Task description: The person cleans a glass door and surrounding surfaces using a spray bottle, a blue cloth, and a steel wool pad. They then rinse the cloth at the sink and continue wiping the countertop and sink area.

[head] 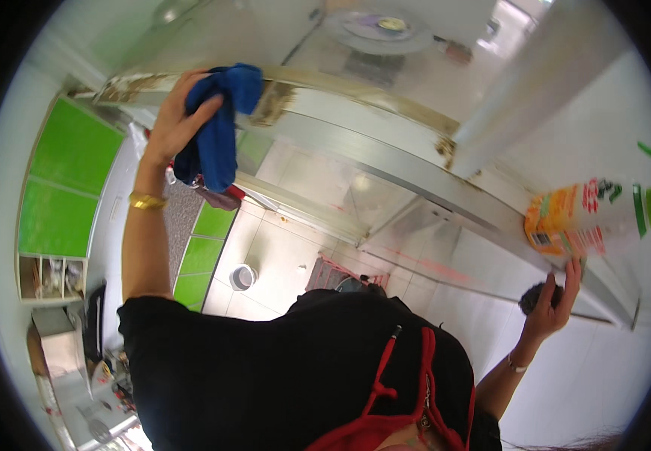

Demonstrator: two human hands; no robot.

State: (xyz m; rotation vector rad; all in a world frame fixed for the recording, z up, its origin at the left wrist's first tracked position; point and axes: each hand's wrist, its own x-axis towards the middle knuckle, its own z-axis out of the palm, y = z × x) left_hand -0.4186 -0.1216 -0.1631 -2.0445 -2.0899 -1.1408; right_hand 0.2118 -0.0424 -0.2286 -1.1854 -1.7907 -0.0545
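Note:
My left hand (182, 115) is up at a white ledge (337, 115) and grips a folded blue cloth (218, 129), which hangs down below the fingers. Brown, flaking patches mark the ledge beside the cloth. At the right, my right hand (554, 310) holds a dark scouring pad (534, 297) between thumb and fingers. Its fingertips are by the base of a spray bottle (590, 217) with a green trigger, an orange and white label and writing. Whether they touch the bottle cannot be told.
A glass panel (393, 203) lies below the ledge. Green cabinet doors (66, 180) are on the left. On the tiled floor (258, 253) stand a small grey bucket (243, 277) and a pink metal rack (325, 270). Beyond the ledge is a round plate-like object (379, 28).

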